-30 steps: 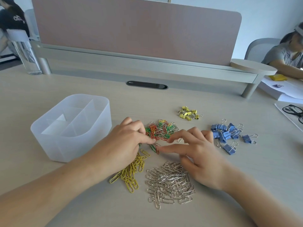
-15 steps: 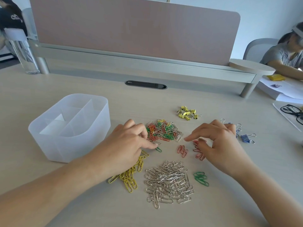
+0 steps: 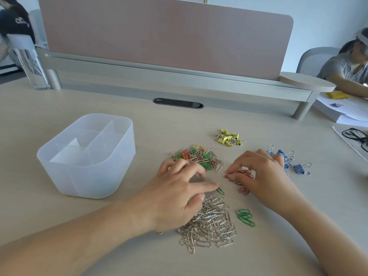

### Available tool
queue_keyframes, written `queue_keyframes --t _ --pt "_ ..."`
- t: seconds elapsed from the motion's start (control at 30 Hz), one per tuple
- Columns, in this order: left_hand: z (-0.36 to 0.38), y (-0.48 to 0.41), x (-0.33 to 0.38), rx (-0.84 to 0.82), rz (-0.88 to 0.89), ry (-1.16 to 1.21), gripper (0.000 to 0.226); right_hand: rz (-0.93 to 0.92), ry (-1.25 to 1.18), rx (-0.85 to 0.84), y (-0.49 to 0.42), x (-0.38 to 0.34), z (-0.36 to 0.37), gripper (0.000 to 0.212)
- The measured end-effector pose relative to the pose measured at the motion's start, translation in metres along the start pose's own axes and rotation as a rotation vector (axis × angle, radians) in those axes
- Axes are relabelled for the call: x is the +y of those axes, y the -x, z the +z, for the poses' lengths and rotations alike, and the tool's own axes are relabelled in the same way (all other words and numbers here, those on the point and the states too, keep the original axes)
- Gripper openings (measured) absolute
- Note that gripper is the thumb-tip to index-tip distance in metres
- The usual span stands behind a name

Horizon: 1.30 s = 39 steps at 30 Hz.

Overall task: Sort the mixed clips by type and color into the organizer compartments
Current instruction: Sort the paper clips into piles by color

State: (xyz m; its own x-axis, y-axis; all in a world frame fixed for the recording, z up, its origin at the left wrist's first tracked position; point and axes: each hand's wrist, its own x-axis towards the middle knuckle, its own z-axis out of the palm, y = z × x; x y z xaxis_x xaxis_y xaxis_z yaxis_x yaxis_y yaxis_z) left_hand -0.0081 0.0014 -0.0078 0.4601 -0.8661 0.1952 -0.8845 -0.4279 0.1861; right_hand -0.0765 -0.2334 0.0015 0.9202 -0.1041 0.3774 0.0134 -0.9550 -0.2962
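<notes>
At centre frame my left hand (image 3: 177,194) rests low over the pale wooden surface (image 3: 127,255), forefinger stretched out, its tip touching one green wire paper clip (image 3: 220,191). Just to the right, my right hand (image 3: 264,176) arches over a few red paper clips (image 3: 246,173), fingertips on them; whether it pinches one I cannot tell. A pile of mixed coloured paper clips (image 3: 199,156) lies above my hands, a heap of silver paper clips (image 3: 213,226) below, and the translucent white plastic organizer (image 3: 89,180) stands at left.

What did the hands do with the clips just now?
The left hand slid right and nearer, its finger pushing one green clip toward the green pile. The right hand stays over the red clips. The organizer, silver pile, yellow binder clips and blue binder clips did not move.
</notes>
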Motion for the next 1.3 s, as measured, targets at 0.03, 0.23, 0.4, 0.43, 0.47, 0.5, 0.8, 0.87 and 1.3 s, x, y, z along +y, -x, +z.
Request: queue_keyframes --t 0.03,0.23,0.4,0.43,0.47,0.5,0.8,0.87,1.3 --pt "0.0 0.0 0.001 -0.015 0.015 0.002 0.053 -0.032 -0.02 -0.002 0.001 -0.002 0.0 0.013" --pt "-0.005 0.0 0.003 -0.03 0.163 0.049 0.055 -0.123 -0.115 -0.062 0.003 -0.009 -0.002 0.008" --pt "-0.005 0.0 0.006 -0.054 0.239 0.048 0.052 -0.138 -0.101 -0.163 0.003 -0.007 0.0 0.023" --pt "-0.006 0.001 0.007 -0.052 0.243 0.056 0.051 -0.136 -0.106 -0.177 0.003 -0.008 -0.002 0.02" --pt "-0.007 0.001 0.007 -0.054 0.248 0.069 0.051 -0.134 -0.111 -0.185 0.004 -0.008 -0.002 0.016" --pt "-0.008 0.002 0.007 -0.056 0.253 0.082 0.05 -0.136 -0.105 -0.199 0.004 -0.008 -0.004 0.013" --pt "-0.013 0.002 0.003 0.018 0.219 0.155 0.047 0.155 -0.679 0.005 0.005 -0.014 -0.021 0.028" --pt "-0.01 0.002 0.001 0.004 0.173 0.13 0.048 0.26 -0.763 0.028 0.005 -0.015 -0.023 0.035" --pt "-0.012 0.002 -0.002 0.016 0.231 0.231 0.042 0.325 -0.934 -0.032 0.002 -0.019 -0.003 0.041"
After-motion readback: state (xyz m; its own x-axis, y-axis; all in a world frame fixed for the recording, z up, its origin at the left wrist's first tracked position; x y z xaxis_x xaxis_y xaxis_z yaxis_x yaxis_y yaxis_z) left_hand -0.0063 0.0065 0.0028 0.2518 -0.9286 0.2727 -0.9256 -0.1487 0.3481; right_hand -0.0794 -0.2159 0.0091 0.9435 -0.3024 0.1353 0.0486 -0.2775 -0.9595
